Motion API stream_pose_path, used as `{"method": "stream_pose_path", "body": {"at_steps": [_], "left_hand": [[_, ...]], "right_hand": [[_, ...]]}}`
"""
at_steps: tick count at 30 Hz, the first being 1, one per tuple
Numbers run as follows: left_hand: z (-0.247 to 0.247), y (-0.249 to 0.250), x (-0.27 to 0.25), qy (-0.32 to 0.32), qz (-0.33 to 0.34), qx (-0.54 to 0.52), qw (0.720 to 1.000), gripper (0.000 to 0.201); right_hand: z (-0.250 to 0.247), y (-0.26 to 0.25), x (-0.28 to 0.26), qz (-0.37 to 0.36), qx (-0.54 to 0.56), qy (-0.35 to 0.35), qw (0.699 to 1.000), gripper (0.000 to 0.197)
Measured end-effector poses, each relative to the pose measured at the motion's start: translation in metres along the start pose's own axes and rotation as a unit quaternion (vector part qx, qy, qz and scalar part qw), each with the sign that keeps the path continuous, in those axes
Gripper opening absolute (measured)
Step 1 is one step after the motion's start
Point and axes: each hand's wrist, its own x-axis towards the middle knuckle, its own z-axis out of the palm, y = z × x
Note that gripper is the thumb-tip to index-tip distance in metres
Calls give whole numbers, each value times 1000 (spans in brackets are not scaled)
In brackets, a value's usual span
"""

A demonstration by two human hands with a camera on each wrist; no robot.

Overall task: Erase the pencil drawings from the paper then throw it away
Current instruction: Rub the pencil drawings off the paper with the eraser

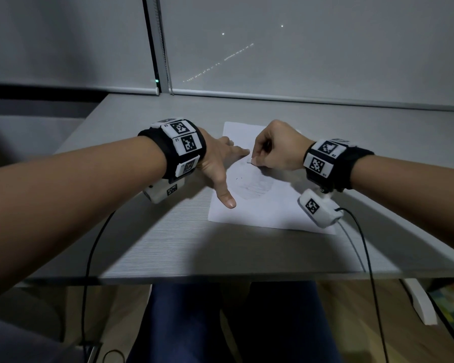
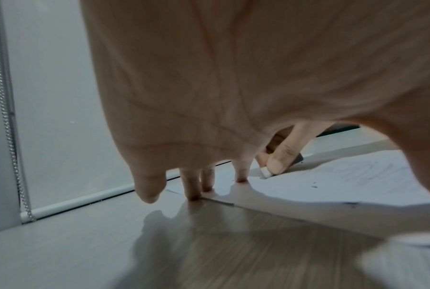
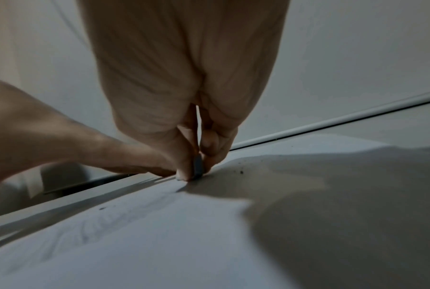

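Observation:
A white sheet of paper [image 1: 268, 205] lies on the grey table [image 1: 168, 244], with faint pencil drawings [image 1: 254, 187] near its middle. My left hand [image 1: 220, 163] is spread flat, fingertips [image 2: 194, 195] and thumb pressing the paper's left side. My right hand [image 1: 275, 150] pinches a small white eraser [image 1: 250, 159] between thumb and fingers, its tip on the paper just right of the left index finger. The eraser [image 2: 265, 173] shows white in the left wrist view. In the right wrist view the eraser [image 3: 198, 166] looks dark between the fingers.
Dark eraser crumbs [image 3: 241, 172] lie on the paper. A window blind [image 1: 299, 48] with a bead chain [image 2: 6, 117] closes off the table's far edge. Black cables [image 1: 367, 258] hang from both wrist cameras over the table's near edge, above my legs [image 1: 220, 323].

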Motion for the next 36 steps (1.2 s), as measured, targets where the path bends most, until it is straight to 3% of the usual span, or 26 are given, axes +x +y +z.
{"method": "stream_pose_path", "body": {"at_steps": [9, 13, 17, 24, 30, 36], "left_hand": [[2, -1, 7, 3, 4, -6, 1000, 141], [4, -4, 13, -2, 5, 9, 1000, 161], [3, -4, 11, -2, -8, -6, 1000, 156], [7, -8, 17, 2, 12, 2, 1000, 156], [5, -8, 15, 2, 3, -9, 1000, 160], [6, -8, 18, -1, 11, 13, 1000, 165]], "right_hand": [[9, -22, -32, -63, 27, -61, 996, 6], [5, -10, -9, -1, 18, 2, 1000, 9], [4, -1, 6, 68, 5, 43, 997, 11], [24, -26, -7, -3, 26, 7, 1000, 12], [5, -6, 3, 75, -19, 40, 996, 10], [18, -30, 4, 28, 6, 7, 1000, 7]]}}
